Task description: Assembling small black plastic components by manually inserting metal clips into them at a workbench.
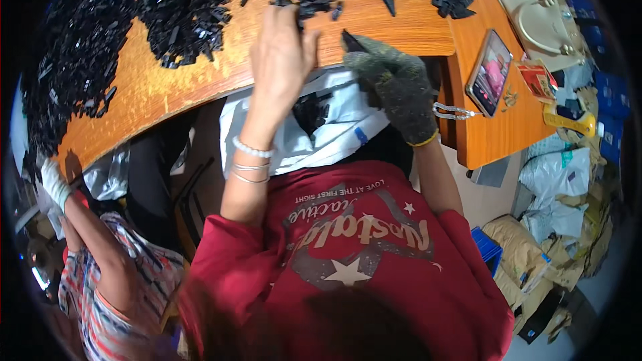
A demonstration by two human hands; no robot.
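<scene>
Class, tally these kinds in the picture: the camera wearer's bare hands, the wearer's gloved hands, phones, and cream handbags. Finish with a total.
Bare left hand: 1
Gloved right hand: 1
Phone: 1
Cream handbag: 1
Total: 4

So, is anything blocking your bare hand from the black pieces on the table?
Nothing visible is. The bare left hand is over the wooden table, with its fingertips right at the near edge of the pile of black pieces. I can't tell what is under the fingers.
</scene>
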